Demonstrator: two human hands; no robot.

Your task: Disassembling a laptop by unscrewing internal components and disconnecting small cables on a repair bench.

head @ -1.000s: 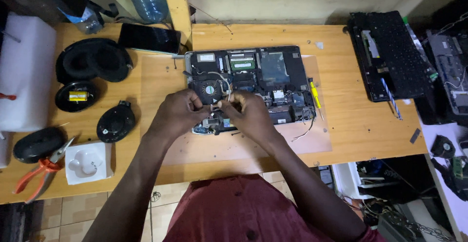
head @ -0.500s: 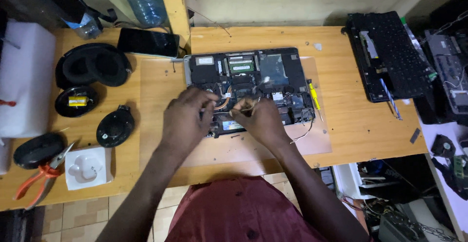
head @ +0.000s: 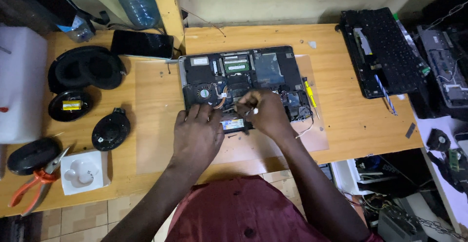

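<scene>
Left hand (head: 196, 137) is lying flat, fingers spread and holding nothing, pressing on the near-left edge of the opened laptop base (head: 243, 83); right hand (head: 263, 113) is pinching a small white-tipped tool (head: 252, 111) over the board just right of the cooling fan (head: 204, 94). The laptop base is sitting bottom-up mid-desk on a brown mat (head: 156, 120), a yellow-handled screwdriver (head: 309, 92) lying just beside its right edge. Orange-handled pliers (head: 34, 183) and a detached keyboard (head: 382, 52) are lying well apart, at opposite ends of the wooden desk (head: 341, 125).

Tabletop (head: 370, 130) looks like smooth, light wood with a matt finish. The opened laptop (head: 241, 83) is dark matt plastic with copper piping, and the phone (head: 142, 44) is glossy black glass.
</scene>
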